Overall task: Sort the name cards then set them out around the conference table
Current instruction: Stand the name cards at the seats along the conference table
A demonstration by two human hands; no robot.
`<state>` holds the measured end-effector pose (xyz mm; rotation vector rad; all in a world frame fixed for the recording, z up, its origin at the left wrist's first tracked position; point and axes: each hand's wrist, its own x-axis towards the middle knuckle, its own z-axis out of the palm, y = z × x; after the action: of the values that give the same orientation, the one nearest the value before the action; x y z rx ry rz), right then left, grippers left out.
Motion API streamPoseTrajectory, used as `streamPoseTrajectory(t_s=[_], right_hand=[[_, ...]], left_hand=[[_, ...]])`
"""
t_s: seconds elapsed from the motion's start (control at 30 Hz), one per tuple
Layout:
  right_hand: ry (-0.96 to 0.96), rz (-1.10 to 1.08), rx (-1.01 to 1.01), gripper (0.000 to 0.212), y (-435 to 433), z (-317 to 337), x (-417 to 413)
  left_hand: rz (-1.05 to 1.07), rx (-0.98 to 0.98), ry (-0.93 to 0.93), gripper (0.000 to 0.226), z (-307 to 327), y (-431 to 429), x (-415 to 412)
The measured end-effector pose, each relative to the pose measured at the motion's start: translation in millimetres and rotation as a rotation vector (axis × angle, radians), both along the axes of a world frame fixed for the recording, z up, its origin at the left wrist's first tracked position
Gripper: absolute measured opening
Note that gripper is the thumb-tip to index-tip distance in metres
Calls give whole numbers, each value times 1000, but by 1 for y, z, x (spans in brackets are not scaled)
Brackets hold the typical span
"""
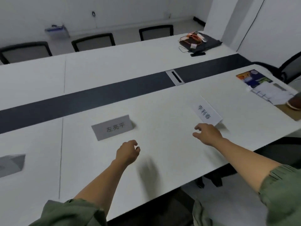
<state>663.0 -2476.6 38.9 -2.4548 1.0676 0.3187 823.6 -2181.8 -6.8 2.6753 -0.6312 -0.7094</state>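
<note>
Head view: 3 name cards stand on the near half of the white table [162, 101]. The middle card [113, 128] stands upright, its printed face towards the person. The right card [206, 112] stands well apart from it and is turned at an angle, so its print runs away from the viewer. The left card [12, 163] is cut by the frame's edge and too blurred to read.

The left hand [128, 152] hovers near the middle card, on its near side and apart from it, with fingers loosely curled and nothing in them. The right hand [207, 133] is just beside the near end of the right card, with thumb and fingers loosely curled and apart, gripping nothing; whether it touches the card cannot be told.

A dark strip [81, 101] runs along the table's middle, with a cable slot [175, 77] set in it. Papers [263, 88] lie at the right end. 3 chairs [93, 41] line the far side.
</note>
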Motion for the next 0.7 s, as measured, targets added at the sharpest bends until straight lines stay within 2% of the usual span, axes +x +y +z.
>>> streamPoseTrajectory(t_s=[0.27,0.47,0.7], right_hand=[[-39,-17,1,41,-119,8,-112],[17,-142,64,44,-222,-1,-215],[49,-195,112,44,-287,-27,-234]], left_hand=[[5,-115,32,34,14,-145,-78],[-49,-110,115,33,1,-244,-156],[-8,-78,142,35,-2,-307,-150]])
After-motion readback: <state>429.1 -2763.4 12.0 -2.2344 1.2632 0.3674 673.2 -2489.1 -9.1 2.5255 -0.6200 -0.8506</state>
